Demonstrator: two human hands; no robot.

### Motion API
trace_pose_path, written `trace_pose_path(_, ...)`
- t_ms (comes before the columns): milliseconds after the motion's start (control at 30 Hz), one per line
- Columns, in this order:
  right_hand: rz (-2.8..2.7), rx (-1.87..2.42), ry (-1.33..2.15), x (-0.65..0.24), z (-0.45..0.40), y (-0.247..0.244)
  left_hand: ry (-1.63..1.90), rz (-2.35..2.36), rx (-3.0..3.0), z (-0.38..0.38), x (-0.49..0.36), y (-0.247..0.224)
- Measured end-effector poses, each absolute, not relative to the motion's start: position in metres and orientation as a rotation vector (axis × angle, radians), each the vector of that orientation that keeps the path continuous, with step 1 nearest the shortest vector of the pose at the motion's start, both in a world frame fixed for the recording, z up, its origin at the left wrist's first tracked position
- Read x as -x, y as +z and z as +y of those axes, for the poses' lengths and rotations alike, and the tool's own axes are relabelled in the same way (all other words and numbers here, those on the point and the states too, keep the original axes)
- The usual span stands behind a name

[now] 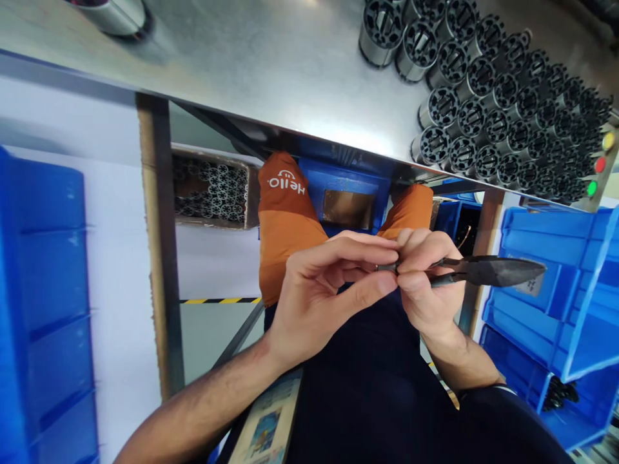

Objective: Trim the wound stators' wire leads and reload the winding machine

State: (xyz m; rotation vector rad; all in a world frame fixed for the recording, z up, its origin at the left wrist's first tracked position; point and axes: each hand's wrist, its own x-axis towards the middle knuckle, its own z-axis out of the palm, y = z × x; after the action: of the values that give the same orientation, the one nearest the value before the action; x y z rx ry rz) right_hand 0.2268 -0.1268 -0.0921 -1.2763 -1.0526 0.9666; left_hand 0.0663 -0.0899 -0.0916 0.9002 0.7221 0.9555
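My left hand [333, 283] is closed, with thumb and forefinger pinching a small grey metal part [387, 267]; its exact kind is too small to tell. Meeting it fingertip to fingertip, my right hand [430, 277] is also closed. Dark pliers [505, 270] are held in that right hand, their pointed end toward the right and their handles partly hidden by the fingers. Both hands are above my lap, in front of the metal table [290, 71]. On the table's right side stand many metal cylinders [438, 106] with black slotted ends, packed in rows.
Another metal cylinder [116, 16] lies at the table's far left. Below, a cardboard box [251, 196] holds silvery ring-shaped parts. Blue bins [536, 258] stand at the right, a blue crate [48, 290] at the left. Red, green and yellow buttons [600, 165] line the table's right end.
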Motion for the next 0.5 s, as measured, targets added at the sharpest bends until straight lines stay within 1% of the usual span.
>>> trace_pose_path(200,-1.261,1.481,0.925,-0.238,-0.136,-0.074,1.007,0.841,-0.904,-0.090,-0.061,-0.095)
trace_pose_path(367,-1.644,1.580,0.909,-0.246,-0.144,-0.065,1.220,1.074,-1.135,-0.089,-0.056,-0.098)
trace_pose_path(500,-1.788,1.584,0.900,-0.244,-0.141,-0.065,1.353,1.108,-1.252,-0.091,-0.058,-0.095)
